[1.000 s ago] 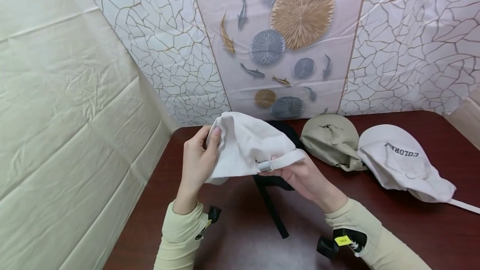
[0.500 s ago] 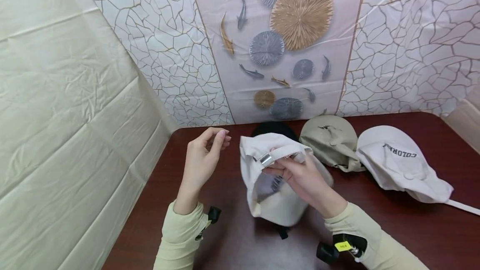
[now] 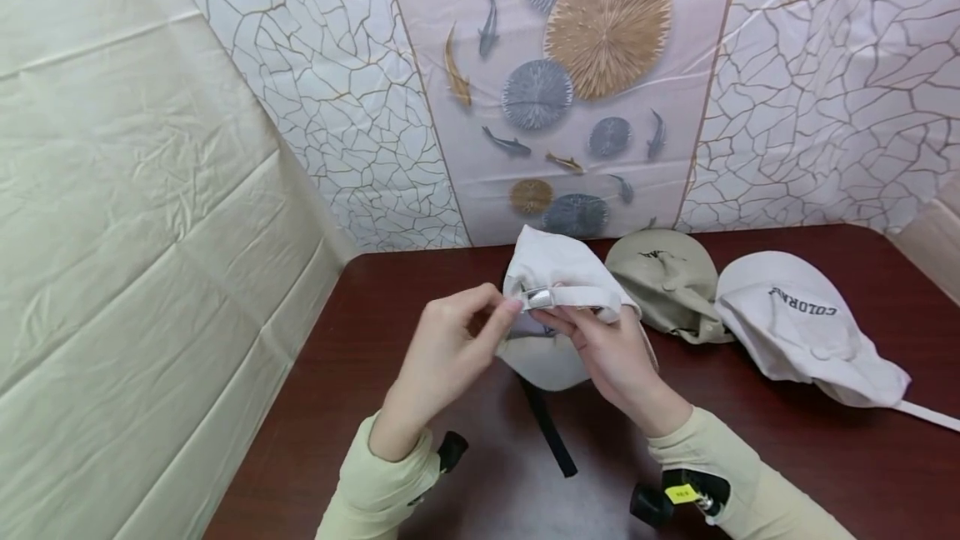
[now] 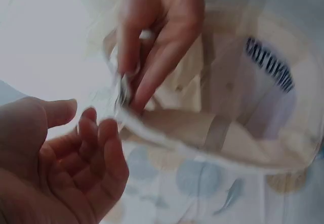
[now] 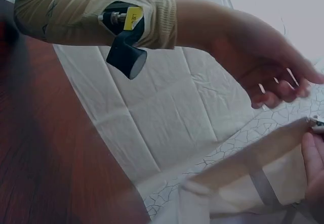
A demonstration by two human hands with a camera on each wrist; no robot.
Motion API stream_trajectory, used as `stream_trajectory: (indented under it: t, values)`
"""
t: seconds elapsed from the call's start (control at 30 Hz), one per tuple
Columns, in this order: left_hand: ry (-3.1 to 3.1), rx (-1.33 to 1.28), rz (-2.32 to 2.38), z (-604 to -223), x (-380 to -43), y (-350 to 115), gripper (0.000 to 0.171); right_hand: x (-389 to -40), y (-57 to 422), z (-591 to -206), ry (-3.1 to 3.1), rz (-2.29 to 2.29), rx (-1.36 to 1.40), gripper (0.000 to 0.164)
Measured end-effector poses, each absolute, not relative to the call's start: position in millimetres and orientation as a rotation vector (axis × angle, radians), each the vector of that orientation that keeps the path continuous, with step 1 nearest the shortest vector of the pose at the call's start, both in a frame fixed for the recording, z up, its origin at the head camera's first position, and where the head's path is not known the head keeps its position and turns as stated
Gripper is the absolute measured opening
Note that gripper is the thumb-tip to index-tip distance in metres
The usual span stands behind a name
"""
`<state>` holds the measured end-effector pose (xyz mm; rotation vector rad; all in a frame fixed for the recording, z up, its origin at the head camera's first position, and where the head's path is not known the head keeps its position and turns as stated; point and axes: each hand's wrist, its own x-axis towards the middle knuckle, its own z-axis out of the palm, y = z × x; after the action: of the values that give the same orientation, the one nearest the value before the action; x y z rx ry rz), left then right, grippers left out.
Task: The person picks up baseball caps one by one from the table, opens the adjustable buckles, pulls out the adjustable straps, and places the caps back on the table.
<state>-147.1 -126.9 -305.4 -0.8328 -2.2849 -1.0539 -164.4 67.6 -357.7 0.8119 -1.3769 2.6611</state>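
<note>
In the head view a white baseball cap is held up over the table, its back toward me and its brim low. My right hand pinches its back strap close to the metal buckle. Thumb and fingers of my left hand are right by the buckle's left end. The left wrist view has the left hand loosely curled at the cap's edge, holding nothing. Inside the cap, dark lettering shows there.
On the dark red table, a khaki cap and another white cap with dark lettering lie to the right. A black strap comes out from under the held cap; the black cap behind is mostly hidden. Patterned cloth hangs behind.
My left hand let go of the cap's side, then moved right to the buckle. In my right hand the cap tipped down, opening toward me, and has since come back up.
</note>
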Motion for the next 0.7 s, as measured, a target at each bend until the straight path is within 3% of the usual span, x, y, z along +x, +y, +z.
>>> stream_trajectory:
  t: [0.3,0.7]
  values:
    - [-2.366,-0.677,-0.823,-321,-154,-104,0.038,-158,64,-364,-1.529,2.629,0.691,0.028]
    - [-2.323,-0.674,-0.685,-325,-154,-98,0.031,-158,63,-364,-1.527,2.588,0.737,0.023]
